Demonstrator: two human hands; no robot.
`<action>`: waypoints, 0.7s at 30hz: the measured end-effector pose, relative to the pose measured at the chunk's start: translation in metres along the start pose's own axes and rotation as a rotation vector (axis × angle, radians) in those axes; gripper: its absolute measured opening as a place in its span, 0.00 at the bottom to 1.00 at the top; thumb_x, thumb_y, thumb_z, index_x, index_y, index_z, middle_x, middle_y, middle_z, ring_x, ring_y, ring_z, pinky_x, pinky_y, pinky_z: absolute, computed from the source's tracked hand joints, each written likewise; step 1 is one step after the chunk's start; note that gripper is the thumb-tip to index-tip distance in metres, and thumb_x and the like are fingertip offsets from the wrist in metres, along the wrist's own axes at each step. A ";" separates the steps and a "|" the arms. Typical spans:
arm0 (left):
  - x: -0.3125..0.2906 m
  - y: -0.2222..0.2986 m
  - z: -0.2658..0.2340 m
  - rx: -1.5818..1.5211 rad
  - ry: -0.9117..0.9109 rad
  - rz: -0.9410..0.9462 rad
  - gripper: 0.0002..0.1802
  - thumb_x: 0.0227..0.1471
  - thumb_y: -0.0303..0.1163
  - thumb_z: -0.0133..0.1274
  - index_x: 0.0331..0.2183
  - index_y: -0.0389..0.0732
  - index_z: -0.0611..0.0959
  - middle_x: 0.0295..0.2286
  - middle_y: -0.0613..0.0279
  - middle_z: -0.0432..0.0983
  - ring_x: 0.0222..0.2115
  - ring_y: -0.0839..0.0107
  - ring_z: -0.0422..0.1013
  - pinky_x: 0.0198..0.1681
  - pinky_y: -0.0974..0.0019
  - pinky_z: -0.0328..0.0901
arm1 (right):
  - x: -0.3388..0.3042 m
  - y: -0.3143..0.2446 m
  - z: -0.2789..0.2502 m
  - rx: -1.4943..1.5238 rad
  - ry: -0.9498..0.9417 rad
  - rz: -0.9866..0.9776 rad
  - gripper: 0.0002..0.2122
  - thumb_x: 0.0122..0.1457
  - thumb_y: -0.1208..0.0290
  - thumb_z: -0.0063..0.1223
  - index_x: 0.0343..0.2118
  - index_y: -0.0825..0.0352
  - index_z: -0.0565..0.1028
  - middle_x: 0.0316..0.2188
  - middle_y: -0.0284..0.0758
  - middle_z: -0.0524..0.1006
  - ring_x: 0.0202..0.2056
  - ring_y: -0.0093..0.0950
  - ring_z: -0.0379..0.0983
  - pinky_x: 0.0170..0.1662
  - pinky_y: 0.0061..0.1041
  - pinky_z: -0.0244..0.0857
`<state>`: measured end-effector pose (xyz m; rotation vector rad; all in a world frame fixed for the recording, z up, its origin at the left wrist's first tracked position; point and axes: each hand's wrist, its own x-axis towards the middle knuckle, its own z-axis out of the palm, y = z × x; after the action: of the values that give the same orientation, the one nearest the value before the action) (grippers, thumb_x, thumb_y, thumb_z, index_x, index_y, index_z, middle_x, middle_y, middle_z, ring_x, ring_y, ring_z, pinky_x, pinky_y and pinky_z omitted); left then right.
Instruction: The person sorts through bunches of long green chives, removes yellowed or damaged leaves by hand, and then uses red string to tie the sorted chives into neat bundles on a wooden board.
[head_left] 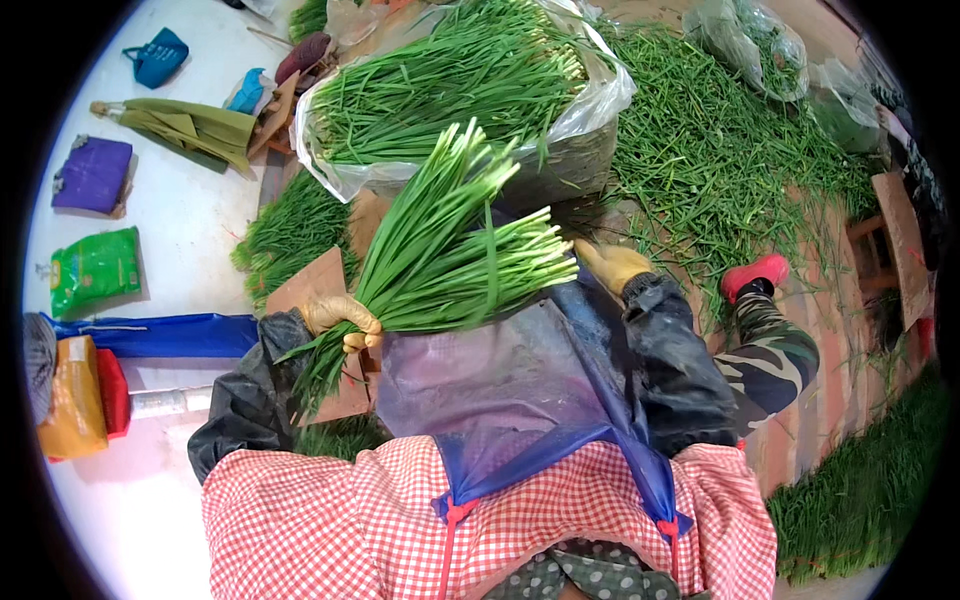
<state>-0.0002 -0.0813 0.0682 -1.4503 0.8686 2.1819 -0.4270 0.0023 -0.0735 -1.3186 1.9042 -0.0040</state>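
Observation:
A large bunch of garlic chives (430, 260) with pale cut ends lies across my lap, its stalks fanned into two parts. My left hand (343, 320), in a tan glove, is wrapped round the leafy end, and the green tips hang below it. Close by the pale ends at the right is my right hand (612, 266), also gloved, with its fingers stretched out and no stalk held in them. Whether it touches the ends I cannot tell. Under the bunch spreads a translucent blue plastic apron (490, 375).
Ahead stands a plastic-lined container (618, 95) heaped with chives. Loose green trimmings (700, 140) cover the floor at the right. More chives (295, 235) lie at the left, and others (870, 490) at the lower right. A red shoe (752, 273) shows at the right.

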 end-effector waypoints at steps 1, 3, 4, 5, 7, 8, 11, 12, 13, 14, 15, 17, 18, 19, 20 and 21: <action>0.008 -0.004 -0.007 -0.015 -0.049 0.007 0.16 0.54 0.34 0.55 0.32 0.27 0.79 0.17 0.63 0.69 0.16 0.78 0.64 0.20 0.74 0.60 | 0.034 0.049 0.024 -0.086 0.112 0.080 0.32 0.59 0.40 0.42 0.48 0.69 0.76 0.45 0.49 0.77 0.51 0.44 0.71 0.55 0.40 0.61; 0.011 -0.016 -0.017 -0.054 -0.125 -0.006 0.14 0.54 0.31 0.55 0.33 0.27 0.80 0.18 0.62 0.71 0.15 0.78 0.66 0.19 0.75 0.62 | 0.069 0.110 0.041 0.166 0.366 -0.030 0.28 0.60 0.44 0.44 0.42 0.69 0.78 0.41 0.50 0.78 0.45 0.46 0.74 0.49 0.39 0.65; 0.010 -0.030 -0.025 -0.076 -0.135 0.001 0.15 0.53 0.32 0.55 0.34 0.26 0.81 0.24 0.57 0.75 0.17 0.77 0.68 0.19 0.75 0.64 | 0.063 0.100 0.021 0.323 0.361 -0.074 0.27 0.60 0.45 0.45 0.41 0.69 0.78 0.40 0.49 0.78 0.44 0.46 0.74 0.46 0.38 0.66; 0.000 -0.042 -0.026 -0.085 -0.075 0.014 0.15 0.53 0.31 0.55 0.35 0.26 0.80 0.27 0.55 0.76 0.18 0.76 0.68 0.19 0.74 0.65 | 0.031 0.052 -0.010 0.300 0.366 -0.113 0.22 0.60 0.49 0.44 0.42 0.63 0.79 0.39 0.46 0.79 0.43 0.43 0.74 0.46 0.36 0.66; -0.003 -0.036 -0.016 -0.050 -0.029 0.039 0.17 0.54 0.31 0.55 0.38 0.24 0.80 0.26 0.55 0.76 0.18 0.75 0.69 0.21 0.74 0.65 | 0.021 0.028 -0.031 0.255 0.730 -0.305 0.16 0.62 0.57 0.46 0.39 0.64 0.79 0.35 0.41 0.80 0.39 0.37 0.76 0.43 0.31 0.67; -0.004 -0.034 -0.011 -0.037 -0.016 0.048 0.18 0.54 0.31 0.54 0.39 0.24 0.79 0.22 0.57 0.75 0.18 0.75 0.68 0.22 0.74 0.64 | 0.016 0.012 -0.039 0.384 0.688 -0.407 0.15 0.62 0.58 0.47 0.40 0.64 0.79 0.35 0.40 0.80 0.38 0.35 0.76 0.43 0.30 0.67; -0.008 -0.033 -0.003 -0.043 -0.025 0.073 0.18 0.55 0.31 0.53 0.40 0.23 0.79 0.18 0.59 0.73 0.18 0.74 0.68 0.24 0.75 0.62 | 0.015 -0.030 -0.047 0.753 0.470 -0.684 0.13 0.63 0.62 0.49 0.42 0.66 0.78 0.34 0.34 0.80 0.35 0.26 0.75 0.43 0.23 0.67; -0.011 -0.031 0.000 -0.049 -0.056 0.072 0.17 0.54 0.29 0.53 0.40 0.22 0.79 0.19 0.57 0.74 0.19 0.74 0.69 0.25 0.76 0.63 | 0.019 -0.039 -0.046 0.867 0.389 -0.716 0.15 0.64 0.60 0.49 0.43 0.66 0.77 0.35 0.33 0.79 0.35 0.25 0.75 0.41 0.23 0.66; -0.011 -0.034 -0.004 -0.077 -0.080 0.088 0.16 0.54 0.28 0.53 0.40 0.23 0.79 0.26 0.53 0.76 0.19 0.74 0.70 0.23 0.75 0.65 | 0.021 -0.047 -0.046 0.980 0.304 -0.745 0.16 0.64 0.58 0.48 0.44 0.65 0.77 0.37 0.32 0.79 0.35 0.24 0.75 0.40 0.23 0.66; -0.011 -0.047 -0.013 -0.117 -0.099 0.103 0.16 0.53 0.26 0.53 0.40 0.23 0.79 0.32 0.49 0.77 0.20 0.73 0.71 0.22 0.74 0.67 | 0.018 -0.059 -0.048 1.046 0.231 -0.668 0.17 0.65 0.56 0.47 0.45 0.64 0.76 0.37 0.31 0.79 0.35 0.22 0.75 0.38 0.22 0.65; -0.011 -0.058 -0.020 -0.157 -0.119 0.114 0.15 0.52 0.25 0.54 0.41 0.24 0.79 0.38 0.46 0.79 0.20 0.73 0.72 0.21 0.73 0.68 | 0.012 -0.070 -0.054 1.111 0.158 -0.584 0.17 0.65 0.55 0.47 0.47 0.63 0.75 0.38 0.30 0.79 0.35 0.21 0.75 0.37 0.20 0.64; -0.015 -0.069 -0.028 -0.146 -0.080 0.043 0.16 0.52 0.24 0.54 0.42 0.24 0.79 0.38 0.47 0.79 0.20 0.73 0.71 0.21 0.73 0.68 | 0.006 -0.085 -0.060 1.172 0.061 -0.499 0.19 0.65 0.52 0.47 0.49 0.61 0.74 0.38 0.29 0.79 0.34 0.18 0.74 0.35 0.18 0.62; -0.019 -0.071 -0.026 -0.165 -0.084 0.037 0.16 0.52 0.25 0.55 0.41 0.24 0.79 0.37 0.47 0.79 0.20 0.74 0.71 0.21 0.73 0.68 | 0.005 -0.091 -0.061 1.173 0.039 -0.502 0.19 0.64 0.51 0.47 0.49 0.60 0.73 0.38 0.29 0.79 0.34 0.17 0.74 0.35 0.17 0.61; -0.021 -0.073 -0.027 -0.182 -0.088 0.029 0.16 0.51 0.25 0.55 0.41 0.24 0.80 0.37 0.47 0.80 0.20 0.74 0.71 0.21 0.74 0.67 | 0.005 -0.098 -0.061 1.175 0.017 -0.504 0.20 0.64 0.50 0.47 0.50 0.60 0.73 0.38 0.28 0.79 0.34 0.16 0.74 0.34 0.16 0.59; -0.020 -0.078 -0.029 -0.136 -0.061 0.045 0.15 0.51 0.24 0.55 0.40 0.24 0.81 0.36 0.48 0.80 0.20 0.74 0.70 0.21 0.74 0.67 | 0.004 -0.108 -0.059 1.128 0.048 -0.498 0.20 0.63 0.49 0.48 0.48 0.60 0.75 0.38 0.28 0.79 0.35 0.17 0.74 0.34 0.16 0.59; -0.021 -0.081 -0.032 -0.121 -0.055 0.027 0.15 0.51 0.24 0.55 0.40 0.24 0.81 0.36 0.47 0.80 0.20 0.74 0.70 0.21 0.74 0.67 | 0.003 -0.116 -0.058 1.052 0.018 -0.502 0.20 0.63 0.50 0.49 0.47 0.61 0.75 0.38 0.29 0.79 0.35 0.17 0.73 0.35 0.16 0.60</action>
<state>0.0796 -0.0432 0.0553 -1.4333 0.7537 2.3189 -0.3717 -0.0776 0.0127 -0.9659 1.1834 -1.1063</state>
